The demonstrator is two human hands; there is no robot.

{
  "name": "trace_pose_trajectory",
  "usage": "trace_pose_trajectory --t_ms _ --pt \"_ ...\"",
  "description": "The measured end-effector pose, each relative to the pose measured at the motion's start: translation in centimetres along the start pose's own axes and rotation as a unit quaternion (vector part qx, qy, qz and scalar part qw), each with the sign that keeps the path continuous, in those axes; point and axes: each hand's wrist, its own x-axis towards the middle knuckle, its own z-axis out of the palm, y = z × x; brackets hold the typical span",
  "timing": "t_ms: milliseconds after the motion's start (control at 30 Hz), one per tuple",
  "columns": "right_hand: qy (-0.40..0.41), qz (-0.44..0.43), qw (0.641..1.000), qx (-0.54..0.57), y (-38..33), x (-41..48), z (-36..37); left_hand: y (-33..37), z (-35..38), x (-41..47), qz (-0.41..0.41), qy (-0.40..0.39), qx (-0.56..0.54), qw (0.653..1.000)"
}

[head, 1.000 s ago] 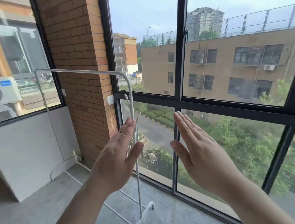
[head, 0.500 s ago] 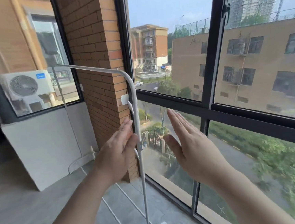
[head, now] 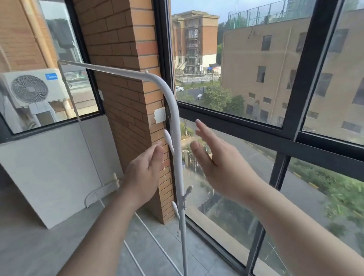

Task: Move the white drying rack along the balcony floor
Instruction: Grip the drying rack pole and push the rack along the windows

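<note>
The white drying rack (head: 174, 116) stands on the grey balcony floor (head: 33, 256), with its near upright post right in front of me and its top bar running back to the far post by the left window. Small white hooks stick out of the near post. My left hand (head: 143, 176) is held flat just left of that post, fingers straight, not gripping it. My right hand (head: 218, 159) is just right of the post, fingers spread, holding nothing. The post passes between the two hands.
A brick pillar (head: 127, 76) rises right behind the rack's near post. Black-framed windows (head: 294, 97) run along the right side. A low white wall (head: 54, 171) with an air-conditioner unit (head: 33, 88) behind glass closes the far end.
The view has come closer to the rack's near post. Both hands have moved in, and they now flank the post on either side, where before they were lower and further back.
</note>
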Motion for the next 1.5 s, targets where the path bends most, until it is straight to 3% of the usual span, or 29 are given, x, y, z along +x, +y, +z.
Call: trace_pose_trajectory --t_ms 100,167,267,467,700,800,867,1000,1133,1233,1267,1400,1467,1500 --pt "-0.002 0.007 0.999 0.034 1.2 2.8 1.8 -2.4 1.0 2.8 -0.030 -0.011 -0.035 0.999" --pt "0.001 0.032 0.996 0.082 1.9 4.4 2.9 -3.8 2.3 4.4 -0.073 -0.019 -0.128 0.989" --pt "0.017 0.063 0.984 0.168 2.5 6.3 4.1 -5.5 5.2 5.5 -0.190 -0.031 -0.273 0.942" --pt "0.074 0.040 0.966 0.243 2.1 8.8 5.7 -8.7 10.7 4.9 -0.433 -0.039 -0.324 0.840" --pt "0.115 -0.047 0.960 0.251 1.8 11.0 6.5 -9.6 15.2 3.0 -0.493 0.018 -0.340 0.801" --pt "0.123 -0.043 0.960 0.249 2.0 11.7 7.2 -8.8 15.6 3.0 -0.524 0.041 -0.393 0.755" --pt "0.107 -0.018 0.957 0.270 2.1 11.8 7.5 -9.2 16.0 3.1 -0.543 0.055 -0.429 0.720" --pt "-0.024 0.078 0.922 0.379 2.5 11.5 7.7 -9.6 16.6 2.6 -0.611 0.095 -0.410 0.670" --pt "-0.074 0.067 0.896 0.432 3.0 10.8 8.3 -8.6 17.5 2.0 -0.664 0.089 -0.392 0.630" --pt "-0.070 0.063 0.893 0.440 3.8 10.9 8.7 -8.9 18.3 2.5 -0.724 0.070 -0.382 0.570" --pt "-0.076 0.066 0.892 0.441 4.0 10.9 8.7 -9.1 18.1 2.6 -0.729 0.101 -0.444 0.511" --pt "-0.093 0.091 0.886 0.445 4.1 10.4 9.1 -9.6 18.1 2.4 -0.692 0.241 -0.578 0.360" --pt "-0.085 0.107 0.876 0.463 3.9 10.3 9.4 -9.2 18.4 2.3 -0.674 0.292 -0.607 0.304" --pt "-0.081 0.114 0.874 0.466 3.8 10.4 9.6 -9.1 18.4 2.3 -0.668 0.305 -0.607 0.302"
